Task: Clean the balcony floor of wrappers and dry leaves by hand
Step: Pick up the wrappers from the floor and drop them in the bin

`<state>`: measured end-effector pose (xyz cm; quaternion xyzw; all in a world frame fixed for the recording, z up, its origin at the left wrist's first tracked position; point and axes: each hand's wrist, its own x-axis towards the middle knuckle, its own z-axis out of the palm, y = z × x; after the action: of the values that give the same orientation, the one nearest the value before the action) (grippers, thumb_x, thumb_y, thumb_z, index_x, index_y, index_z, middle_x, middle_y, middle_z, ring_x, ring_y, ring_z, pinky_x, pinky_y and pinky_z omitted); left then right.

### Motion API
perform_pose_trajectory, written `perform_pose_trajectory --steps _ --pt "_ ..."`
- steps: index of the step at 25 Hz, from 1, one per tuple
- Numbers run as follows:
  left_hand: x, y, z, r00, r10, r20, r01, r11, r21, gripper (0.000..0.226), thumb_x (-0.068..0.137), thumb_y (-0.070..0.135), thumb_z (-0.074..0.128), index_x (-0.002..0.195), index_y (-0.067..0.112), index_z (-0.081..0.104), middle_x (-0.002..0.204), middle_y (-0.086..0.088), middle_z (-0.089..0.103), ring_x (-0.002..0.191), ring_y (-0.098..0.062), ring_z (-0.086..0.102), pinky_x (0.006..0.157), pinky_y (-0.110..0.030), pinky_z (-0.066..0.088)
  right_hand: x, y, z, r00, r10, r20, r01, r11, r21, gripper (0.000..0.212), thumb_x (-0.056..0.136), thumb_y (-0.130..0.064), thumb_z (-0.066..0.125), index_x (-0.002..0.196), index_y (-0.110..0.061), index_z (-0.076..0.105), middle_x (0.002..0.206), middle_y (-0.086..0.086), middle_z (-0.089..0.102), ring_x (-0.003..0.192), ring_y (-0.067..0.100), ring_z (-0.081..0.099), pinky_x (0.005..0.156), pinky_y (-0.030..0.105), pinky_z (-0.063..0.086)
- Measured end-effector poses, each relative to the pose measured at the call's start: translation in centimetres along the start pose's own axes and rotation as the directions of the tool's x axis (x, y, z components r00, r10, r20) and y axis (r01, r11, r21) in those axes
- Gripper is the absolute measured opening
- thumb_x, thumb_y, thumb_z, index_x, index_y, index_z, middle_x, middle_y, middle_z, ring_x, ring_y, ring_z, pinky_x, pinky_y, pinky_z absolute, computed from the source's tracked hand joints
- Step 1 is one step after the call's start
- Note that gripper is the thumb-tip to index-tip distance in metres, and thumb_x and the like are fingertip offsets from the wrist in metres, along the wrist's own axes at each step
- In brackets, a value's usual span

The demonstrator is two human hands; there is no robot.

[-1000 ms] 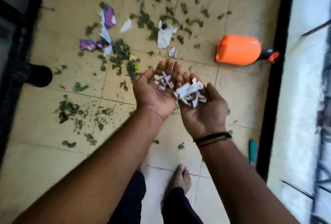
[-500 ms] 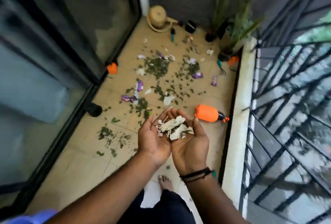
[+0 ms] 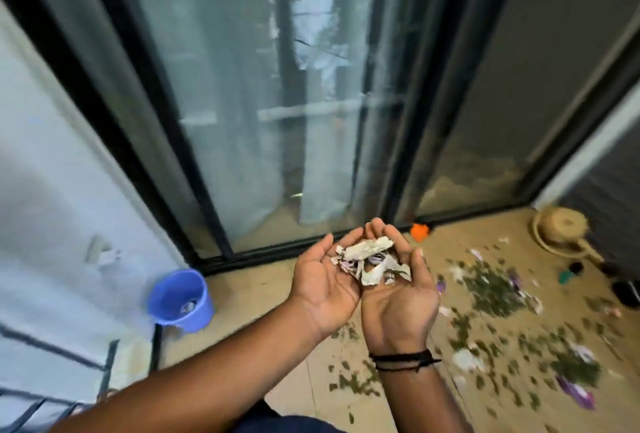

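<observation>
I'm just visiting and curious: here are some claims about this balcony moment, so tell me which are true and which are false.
1. Both hands, the left hand and the right hand, are cupped together under a pile of paper scraps. True.
2. The blue bucket stands to the person's right. False: it stands to the left, by the glass door.
3. Dry leaves still lie on the floor. True.
4. The bucket is orange. False: it is blue; the orange thing is a small object by the door track.
5. The right wrist wears a dark band. True.
</observation>
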<state>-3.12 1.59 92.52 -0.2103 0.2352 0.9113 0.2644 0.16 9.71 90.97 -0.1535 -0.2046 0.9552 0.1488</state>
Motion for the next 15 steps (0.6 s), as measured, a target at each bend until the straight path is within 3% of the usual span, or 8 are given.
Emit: perform_pose_trajectory --steps 4,9,15 --pt "-1.8 8.0 -3.4 0.981 0.191 -0.042 -0.195 0.971 -0.136 0.048 0.104 0.032 0.039 0.122 -0.006 0.062 0.124 -0.029 0.066 0.117 -0.041 0.062 0.103 -0.054 0.045 0.7 7.6 5.0 0.99 0.038 0.136 -0.027 0.996 -0.084 0.057 0.082 -0.044 0.065 0.115 0.002 0.068 0.132 0.022 0.063 0.128 0.033 0.058 0.112 0.049 0.041" --pt "-2.6 17.0 -8.9 0.934 0.322 -0.157 -0.354 0.898 -0.262 0.049 0.104 0.032 0.037 0.118 -0.007 0.063 0.129 -0.027 0.064 0.123 -0.041 0.058 0.106 -0.057 0.042 1.7 19.6 9.9 0.987 0.134 0.084 -0.116 0.975 -0.189 0.042 0.103 -0.029 0.04 0.113 0.001 0.069 0.115 0.015 0.073 0.104 0.028 0.067 0.108 0.05 0.044" --pt "-1.7 27.8 -18.4 0.876 0.397 -0.273 -0.473 0.816 -0.332 0.053 0.104 0.036 0.036 0.129 -0.006 0.059 0.129 -0.026 0.065 0.124 -0.04 0.06 0.104 -0.054 0.044 2.8 33.7 12.8 0.947 0.322 0.018 -0.309 0.922 -0.234 0.046 0.105 -0.033 0.038 0.114 -0.001 0.069 0.124 0.017 0.069 0.124 0.03 0.062 0.114 0.052 0.039"
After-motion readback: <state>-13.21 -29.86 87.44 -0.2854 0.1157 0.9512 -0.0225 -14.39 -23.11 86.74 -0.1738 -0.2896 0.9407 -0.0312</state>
